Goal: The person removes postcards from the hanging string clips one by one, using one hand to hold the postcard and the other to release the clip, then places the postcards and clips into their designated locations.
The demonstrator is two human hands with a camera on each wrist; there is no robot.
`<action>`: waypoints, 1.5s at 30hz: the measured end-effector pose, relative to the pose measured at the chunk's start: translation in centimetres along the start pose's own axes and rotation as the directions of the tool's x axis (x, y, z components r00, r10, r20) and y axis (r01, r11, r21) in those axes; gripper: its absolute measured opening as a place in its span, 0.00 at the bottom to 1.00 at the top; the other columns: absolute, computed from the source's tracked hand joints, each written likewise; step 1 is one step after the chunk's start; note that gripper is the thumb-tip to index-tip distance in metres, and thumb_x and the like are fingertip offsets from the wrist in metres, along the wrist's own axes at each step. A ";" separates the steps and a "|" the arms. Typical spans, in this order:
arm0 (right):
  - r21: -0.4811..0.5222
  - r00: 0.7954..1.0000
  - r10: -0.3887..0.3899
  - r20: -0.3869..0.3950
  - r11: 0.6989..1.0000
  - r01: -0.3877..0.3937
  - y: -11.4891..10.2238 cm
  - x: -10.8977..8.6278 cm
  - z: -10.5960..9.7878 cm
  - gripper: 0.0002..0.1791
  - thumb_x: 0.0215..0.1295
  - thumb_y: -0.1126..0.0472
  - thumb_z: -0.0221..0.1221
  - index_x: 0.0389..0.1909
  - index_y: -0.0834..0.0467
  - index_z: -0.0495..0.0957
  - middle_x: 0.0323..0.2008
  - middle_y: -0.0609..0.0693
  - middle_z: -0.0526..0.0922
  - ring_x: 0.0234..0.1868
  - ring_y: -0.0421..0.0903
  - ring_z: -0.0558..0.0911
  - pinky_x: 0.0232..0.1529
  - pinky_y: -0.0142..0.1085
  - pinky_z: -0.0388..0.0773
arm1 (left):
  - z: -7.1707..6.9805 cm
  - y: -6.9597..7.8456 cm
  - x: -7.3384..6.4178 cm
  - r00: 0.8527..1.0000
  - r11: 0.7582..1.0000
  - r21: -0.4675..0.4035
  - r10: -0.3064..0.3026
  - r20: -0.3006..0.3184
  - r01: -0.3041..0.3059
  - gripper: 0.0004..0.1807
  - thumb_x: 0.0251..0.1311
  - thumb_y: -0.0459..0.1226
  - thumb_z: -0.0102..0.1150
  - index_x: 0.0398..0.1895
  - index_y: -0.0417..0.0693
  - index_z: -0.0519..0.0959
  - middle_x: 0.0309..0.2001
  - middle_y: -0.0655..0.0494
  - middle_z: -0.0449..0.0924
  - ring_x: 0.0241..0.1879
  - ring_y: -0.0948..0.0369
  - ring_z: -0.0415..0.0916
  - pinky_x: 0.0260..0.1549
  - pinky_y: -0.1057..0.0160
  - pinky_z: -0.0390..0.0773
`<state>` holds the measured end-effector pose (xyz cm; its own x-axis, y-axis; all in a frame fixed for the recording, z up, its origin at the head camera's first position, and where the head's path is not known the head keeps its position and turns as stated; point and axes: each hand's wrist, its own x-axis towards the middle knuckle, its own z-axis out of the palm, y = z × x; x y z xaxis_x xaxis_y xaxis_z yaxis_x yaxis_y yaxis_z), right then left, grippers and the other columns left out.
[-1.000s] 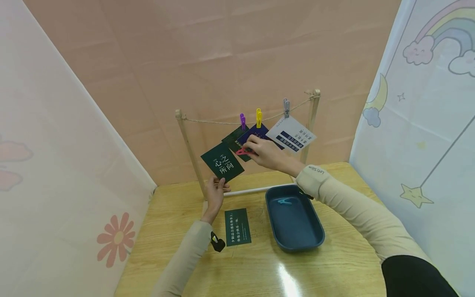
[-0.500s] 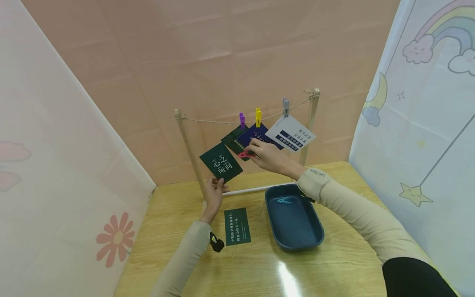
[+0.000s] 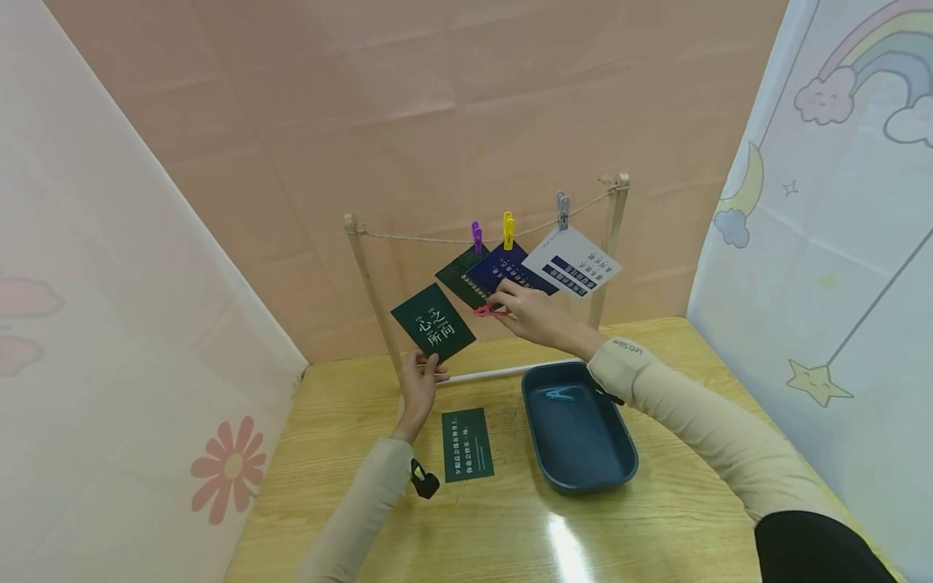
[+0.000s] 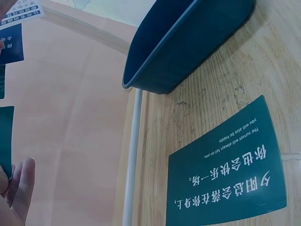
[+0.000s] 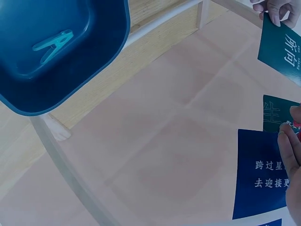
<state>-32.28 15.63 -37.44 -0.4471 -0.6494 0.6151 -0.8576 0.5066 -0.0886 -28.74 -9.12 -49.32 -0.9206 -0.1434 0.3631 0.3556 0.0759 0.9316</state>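
Note:
My left hand (image 3: 419, 387) pinches a dark green card (image 3: 433, 322) by its lower corner, holding it in front of the string's left part. A red clothespin (image 3: 487, 310) is pinched in my right hand (image 3: 530, 314), just right of that card. Behind the hands, three cards hang from the string (image 3: 419, 239): a green card (image 3: 455, 274) under a purple clothespin (image 3: 477, 237), a navy card (image 3: 517, 267) under a yellow clothespin (image 3: 508, 231), and a white card (image 3: 572, 261) under a grey clothespin (image 3: 563, 211). Their edges overlap partly.
Another green card (image 3: 467, 444) lies on the wooden table (image 3: 328, 486). To its right stands a blue basin (image 3: 579, 453) with a light blue clothespin (image 3: 558, 395) inside. Wooden posts (image 3: 375, 300) carry the string, and a white bar (image 3: 484, 374) runs low between them.
My right hand has shifted slightly right and down with the red clothespin. The left hand and its card have moved only slightly to the left and down.

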 end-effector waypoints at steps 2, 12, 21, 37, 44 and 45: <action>-0.002 1.000 0.005 0.000 1.000 -0.005 0.0 -0.1 0.0 0.10 0.62 0.68 0.67 0.43 0.65 0.82 0.38 0.53 0.76 0.28 0.43 0.78 0.27 0.30 0.79 | 0.0 0.0 -0.1 1.000 1.000 0.005 -0.004 0.001 0.004 0.05 0.71 0.25 0.49 0.46 0.30 0.71 0.38 0.37 0.74 0.30 0.57 0.82 0.31 0.60 0.87; 0.004 0.999 0.036 0.026 0.999 -0.036 0.2 -0.6 0.4 0.10 0.62 0.67 0.67 0.44 0.64 0.82 0.37 0.53 0.76 0.27 0.44 0.79 0.26 0.31 0.80 | -0.1 0.0 -0.2 1.000 1.000 0.002 -0.008 0.013 0.008 0.05 0.71 0.26 0.50 0.46 0.29 0.71 0.38 0.37 0.74 0.29 0.61 0.81 0.32 0.61 0.87; 0.017 0.998 0.053 0.027 0.998 -0.053 0.3 -1.2 0.7 0.11 0.61 0.67 0.68 0.44 0.64 0.82 0.35 0.51 0.75 0.27 0.43 0.78 0.27 0.31 0.80 | -0.1 -0.3 -0.4 0.999 1.000 0.000 -0.027 0.031 0.027 0.06 0.71 0.26 0.51 0.46 0.30 0.72 0.39 0.36 0.74 0.31 0.54 0.82 0.36 0.45 0.85; 0.030 0.997 0.060 0.039 0.998 -0.062 0.6 -1.8 1.2 0.12 0.59 0.69 0.69 0.43 0.65 0.82 0.34 0.53 0.74 0.30 0.45 0.80 0.28 0.32 0.81 | -0.4 3.2 -1.4 0.994 1.000 0.020 0.005 0.105 -0.007 0.08 0.69 0.20 0.47 0.47 0.19 0.68 0.40 0.26 0.70 0.34 0.37 0.81 0.36 0.41 0.84; 0.039 0.997 0.074 0.040 0.996 -0.075 0.8 -2.1 1.3 0.12 0.57 0.70 0.70 0.43 0.65 0.82 0.35 0.53 0.75 0.29 0.45 0.78 0.27 0.34 0.80 | -0.6 3.0 -1.5 0.992 0.999 -0.004 -0.048 0.120 0.049 0.09 0.70 0.21 0.47 0.49 0.19 0.67 0.41 0.25 0.68 0.39 0.28 0.76 0.38 0.43 0.84; 0.038 0.996 0.076 0.040 0.996 -0.077 0.9 -2.1 1.3 0.12 0.58 0.70 0.70 0.43 0.65 0.82 0.35 0.53 0.75 0.29 0.45 0.78 0.28 0.34 0.80 | -0.6 3.0 -1.5 0.992 0.999 -0.001 -0.047 0.120 0.048 0.09 0.70 0.21 0.47 0.49 0.19 0.67 0.41 0.26 0.69 0.39 0.27 0.76 0.38 0.43 0.84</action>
<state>-32.41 16.72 -39.82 -0.5208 -0.6312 0.5747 -0.8295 0.5334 -0.1658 -26.22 -9.26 -47.03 -0.9491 -0.0271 0.3137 0.3114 0.0680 0.9479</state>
